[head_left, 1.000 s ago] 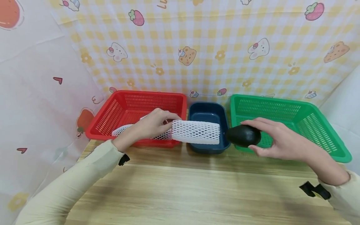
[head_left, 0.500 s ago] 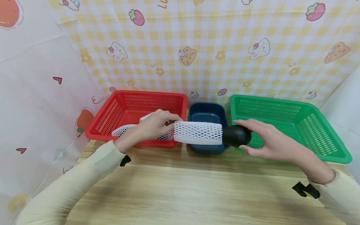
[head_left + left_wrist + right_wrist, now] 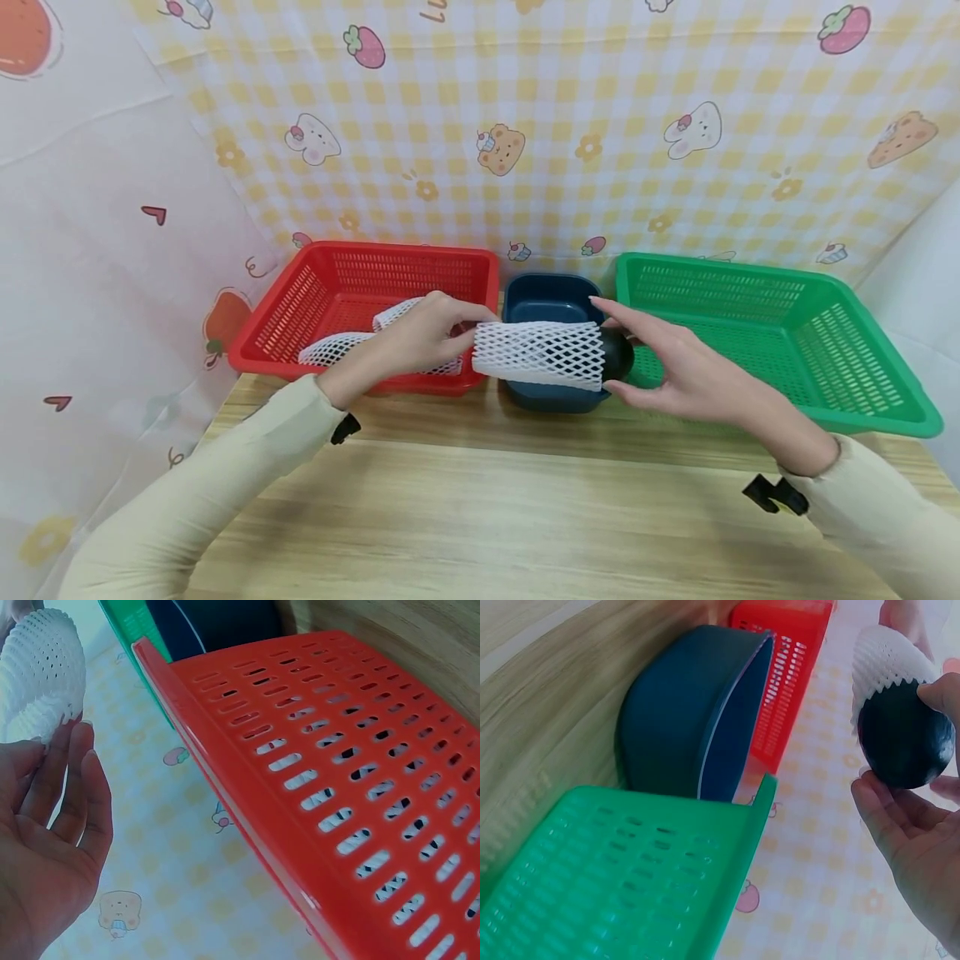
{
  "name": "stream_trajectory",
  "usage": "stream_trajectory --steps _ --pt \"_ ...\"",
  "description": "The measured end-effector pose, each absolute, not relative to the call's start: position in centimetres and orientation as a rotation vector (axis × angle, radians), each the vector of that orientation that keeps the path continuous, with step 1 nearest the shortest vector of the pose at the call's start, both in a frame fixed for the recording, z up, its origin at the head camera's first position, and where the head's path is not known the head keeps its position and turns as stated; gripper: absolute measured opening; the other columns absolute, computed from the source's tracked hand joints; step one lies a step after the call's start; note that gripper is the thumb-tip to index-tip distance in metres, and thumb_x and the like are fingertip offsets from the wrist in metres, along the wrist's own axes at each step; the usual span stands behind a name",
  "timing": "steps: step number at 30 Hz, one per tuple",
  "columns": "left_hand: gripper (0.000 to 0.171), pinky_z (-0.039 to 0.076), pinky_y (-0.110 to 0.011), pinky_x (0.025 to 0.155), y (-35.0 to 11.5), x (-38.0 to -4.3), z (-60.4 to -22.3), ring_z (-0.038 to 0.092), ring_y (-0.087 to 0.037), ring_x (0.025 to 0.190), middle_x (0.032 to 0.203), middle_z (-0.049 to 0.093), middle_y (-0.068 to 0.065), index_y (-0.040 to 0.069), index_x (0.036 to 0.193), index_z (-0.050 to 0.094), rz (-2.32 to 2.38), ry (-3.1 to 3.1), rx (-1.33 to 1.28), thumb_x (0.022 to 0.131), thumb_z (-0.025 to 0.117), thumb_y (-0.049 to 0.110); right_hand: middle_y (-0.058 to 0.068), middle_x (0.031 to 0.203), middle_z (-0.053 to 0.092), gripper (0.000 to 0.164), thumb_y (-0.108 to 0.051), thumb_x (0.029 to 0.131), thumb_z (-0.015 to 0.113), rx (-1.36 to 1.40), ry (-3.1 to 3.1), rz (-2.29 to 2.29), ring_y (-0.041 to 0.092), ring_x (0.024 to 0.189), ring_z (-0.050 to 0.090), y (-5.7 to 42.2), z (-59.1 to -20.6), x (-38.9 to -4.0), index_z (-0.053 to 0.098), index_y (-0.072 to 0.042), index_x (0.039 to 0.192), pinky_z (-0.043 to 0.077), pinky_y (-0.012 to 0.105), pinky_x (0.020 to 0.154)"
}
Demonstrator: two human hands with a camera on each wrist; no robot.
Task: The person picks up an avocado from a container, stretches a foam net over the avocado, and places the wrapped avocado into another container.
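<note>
Over the blue bin, my left hand pinches the left end of a white foam net sleeve between thumb and fingers. A smooth, glossy black avocado sits mostly inside the sleeve's right end, only its blunt end showing. My right hand holds that end, thumb below and fingers above. In the right wrist view the avocado has the zigzag edge of the net around it, with fingertips on both sides. The left wrist view shows the left fingertips at the sleeve's gathered end.
A red basket on the left holds several more net sleeves. The dark blue bin stands between it and a green basket on the right. All stand on a wooden table before a checked cloth.
My right hand has moved left, pushing the avocado from outside the sleeve to mostly inside it. The left hand keeps its pinch and has shifted slightly right.
</note>
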State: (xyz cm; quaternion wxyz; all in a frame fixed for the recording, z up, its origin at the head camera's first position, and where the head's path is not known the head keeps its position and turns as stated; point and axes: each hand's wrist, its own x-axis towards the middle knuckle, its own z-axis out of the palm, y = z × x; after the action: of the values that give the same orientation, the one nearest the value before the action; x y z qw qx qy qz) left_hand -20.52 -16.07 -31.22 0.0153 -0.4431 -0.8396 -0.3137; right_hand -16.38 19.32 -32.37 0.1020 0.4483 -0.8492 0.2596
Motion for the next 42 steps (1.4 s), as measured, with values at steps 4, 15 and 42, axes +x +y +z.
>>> stream_trajectory --steps 4,15,42 --pt "0.028 0.053 -0.027 0.056 -16.0 -20.5 -31.1 0.064 -0.011 0.071 0.107 0.074 -0.004 0.007 0.117 0.075 -0.979 -2.625 -1.392 0.089 0.078 0.007 0.002 0.138 0.055 0.088 -0.015 0.081 0.084 1.358 -2.491 0.755 0.014 0.115 0.056 19.0 -32.4 -16.5 0.040 -0.014 0.156 0.054 0.039 0.088" --pt "0.067 0.056 -0.030 0.074 -16.1 -19.9 -30.1 0.054 -0.018 0.115 0.140 0.056 -0.002 0.009 0.144 0.055 -1.007 -2.589 -1.498 0.080 0.071 -0.004 0.003 0.133 0.057 0.079 -0.014 0.082 0.084 1.344 -2.497 0.795 0.016 0.110 0.057 18.9 -32.6 -16.3 0.046 -0.014 0.151 0.057 0.047 0.079" --pt "0.066 0.054 -0.024 0.079 -10.5 -17.7 -31.0 0.062 -0.018 0.109 0.134 0.059 -0.007 0.011 0.147 0.051 -0.584 -2.376 -1.556 0.091 0.079 0.035 0.015 0.137 0.051 0.085 0.018 0.074 0.082 1.253 -2.470 1.147 0.025 0.107 0.067 18.1 -33.2 -15.0 0.043 -0.003 0.147 0.057 0.035 0.081"
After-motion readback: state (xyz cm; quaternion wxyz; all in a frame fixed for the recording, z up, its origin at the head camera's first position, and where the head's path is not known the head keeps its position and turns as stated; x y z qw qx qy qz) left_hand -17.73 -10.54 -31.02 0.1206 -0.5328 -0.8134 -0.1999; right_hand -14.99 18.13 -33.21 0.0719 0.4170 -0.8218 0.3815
